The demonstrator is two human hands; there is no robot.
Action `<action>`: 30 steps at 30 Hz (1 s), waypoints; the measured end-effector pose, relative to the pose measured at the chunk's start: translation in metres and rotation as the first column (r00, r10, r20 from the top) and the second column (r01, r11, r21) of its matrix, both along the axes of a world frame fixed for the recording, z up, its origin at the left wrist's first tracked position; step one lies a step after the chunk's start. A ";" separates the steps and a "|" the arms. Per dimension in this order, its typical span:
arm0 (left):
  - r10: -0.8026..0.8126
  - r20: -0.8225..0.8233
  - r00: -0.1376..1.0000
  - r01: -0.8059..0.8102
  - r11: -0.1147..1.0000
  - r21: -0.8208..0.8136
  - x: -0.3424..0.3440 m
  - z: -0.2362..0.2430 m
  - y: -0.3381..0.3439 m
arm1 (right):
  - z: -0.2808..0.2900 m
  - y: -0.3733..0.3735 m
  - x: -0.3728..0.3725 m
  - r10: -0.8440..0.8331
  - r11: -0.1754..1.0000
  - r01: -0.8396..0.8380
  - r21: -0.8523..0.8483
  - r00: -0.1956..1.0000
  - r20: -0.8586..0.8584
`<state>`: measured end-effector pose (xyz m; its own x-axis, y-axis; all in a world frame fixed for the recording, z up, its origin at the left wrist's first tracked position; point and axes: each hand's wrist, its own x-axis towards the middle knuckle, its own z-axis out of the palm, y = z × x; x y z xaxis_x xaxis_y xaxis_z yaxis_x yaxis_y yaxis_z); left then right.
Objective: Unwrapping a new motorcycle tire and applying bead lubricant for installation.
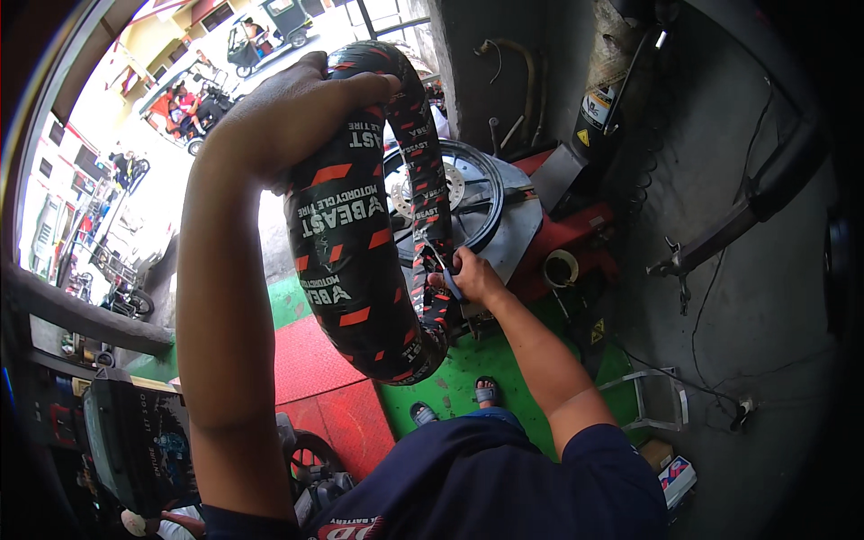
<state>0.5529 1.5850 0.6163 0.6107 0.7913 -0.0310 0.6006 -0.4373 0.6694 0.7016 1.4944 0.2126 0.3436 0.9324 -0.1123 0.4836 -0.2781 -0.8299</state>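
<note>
My left hand (319,103) grips the top of a tire (342,261) wrapped in black plastic tape with red stripes and white print, holding it upright before me. My right hand (477,279) is closed on blue-handled scissors (453,285), whose blades meet the wrapping on the tire's narrower right-hand band. The tire partly hides a black spoked wheel (484,175) with a brake disc, lying on a metal turntable (522,229) just beyond it.
A red tire-changing machine (571,229) with a black arm (720,238) stands right by a grey wall. Red mats (288,360) lie on green floor (441,387). A motorcycle case (135,432) and another person (175,524) are lower left; people on vehicles (184,108) are outside.
</note>
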 end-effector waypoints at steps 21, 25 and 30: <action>0.092 -0.119 0.989 -0.076 0.988 0.134 0.014 0.008 -0.008 | 0.005 0.002 0.021 0.037 0.956 -0.281 -0.083 0.396 -0.918; 0.093 -0.107 0.990 -0.078 0.987 0.140 0.010 0.004 0.005 | 0.012 0.010 0.012 0.111 0.978 -0.205 -0.032 0.647 -0.754; 0.082 -0.116 0.990 -0.075 0.995 0.065 0.014 0.007 0.005 | -0.008 0.037 0.007 -0.028 0.996 0.030 -0.084 0.999 0.026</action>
